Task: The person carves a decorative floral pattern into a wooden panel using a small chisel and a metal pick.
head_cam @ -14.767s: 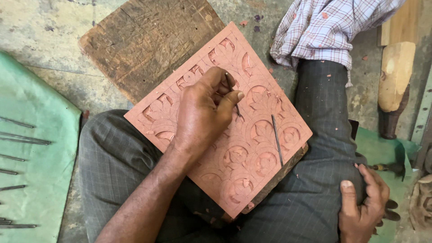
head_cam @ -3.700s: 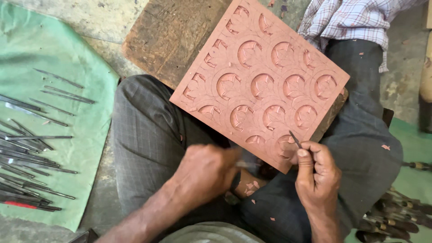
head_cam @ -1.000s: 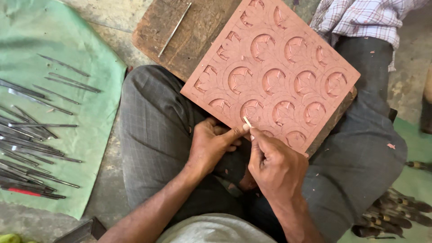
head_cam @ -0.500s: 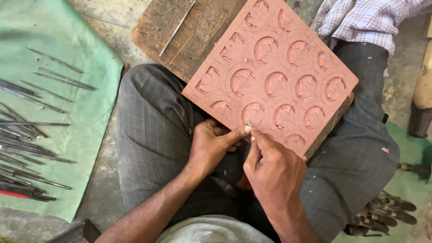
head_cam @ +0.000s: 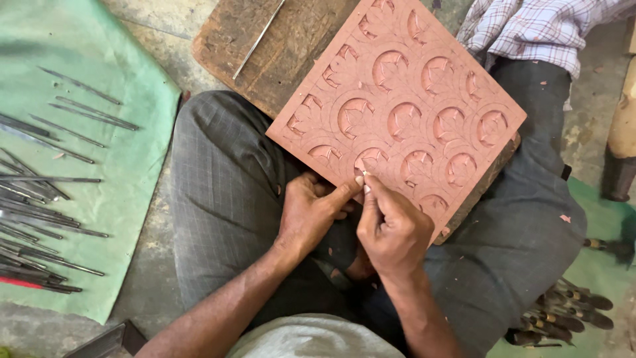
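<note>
Nearest us, our right hand (head_cam: 392,232) pinches a small tool whose tip meets the near edge of the carved terracotta tile (head_cam: 397,116). Our left hand (head_cam: 311,211) curls against that edge, thumb touching the tool tip. The tile rests tilted on our lap and a wooden block (head_cam: 278,46). Metal tools (head_cam: 46,199) lie on green cloth.

A terracotta-pink carved slab (head_cam: 407,113) bearing rows of round leaf motifs rests on a dark brown wooden block (head_cam: 265,46). Grey checked trousers (head_cam: 225,192), a pale plaid shirt (head_cam: 530,30), grey metal tools (head_cam: 46,192) on green cloth (head_cam: 126,172).
</note>
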